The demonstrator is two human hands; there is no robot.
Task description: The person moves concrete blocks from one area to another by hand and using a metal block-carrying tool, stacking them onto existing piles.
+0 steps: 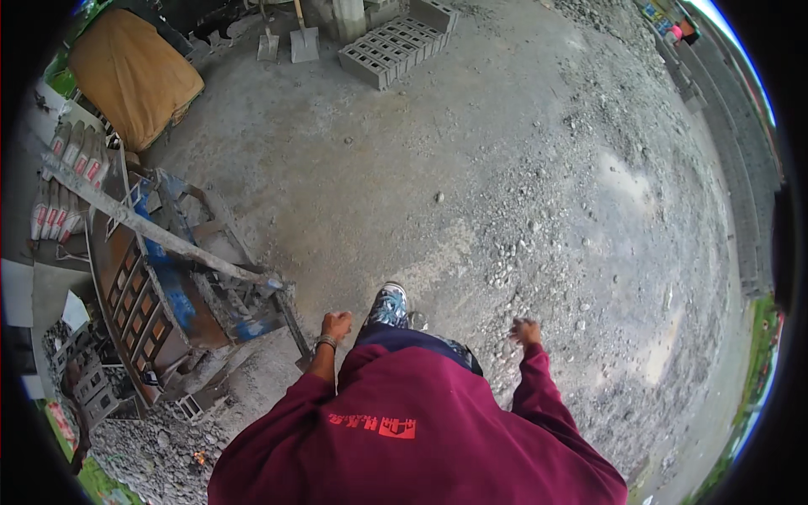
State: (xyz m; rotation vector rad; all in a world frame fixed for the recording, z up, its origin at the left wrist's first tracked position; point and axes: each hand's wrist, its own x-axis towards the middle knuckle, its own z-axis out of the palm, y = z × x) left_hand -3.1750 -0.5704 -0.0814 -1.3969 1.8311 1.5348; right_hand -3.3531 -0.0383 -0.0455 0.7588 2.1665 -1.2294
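The left hand (337, 326) is held with fingers loosely curled, nothing seen in them; the right hand (526, 332), fingers loosely bent and apart, is held above gravel (505, 263). The blue metal machine (175, 295) is set left of the left hand (the nearer one), its long bar (160, 234) slanted up-left. Beyond, sacks (77, 151) are stacked, contents hidden; farther off, hollow blocks (396, 49) are laid together.

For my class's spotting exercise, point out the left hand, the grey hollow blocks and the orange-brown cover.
Left hand (337, 325), head view: its middle.
Grey hollow blocks (394, 49), head view: top, mid-row.
Orange-brown cover (133, 76), head view: middle of visible surface.
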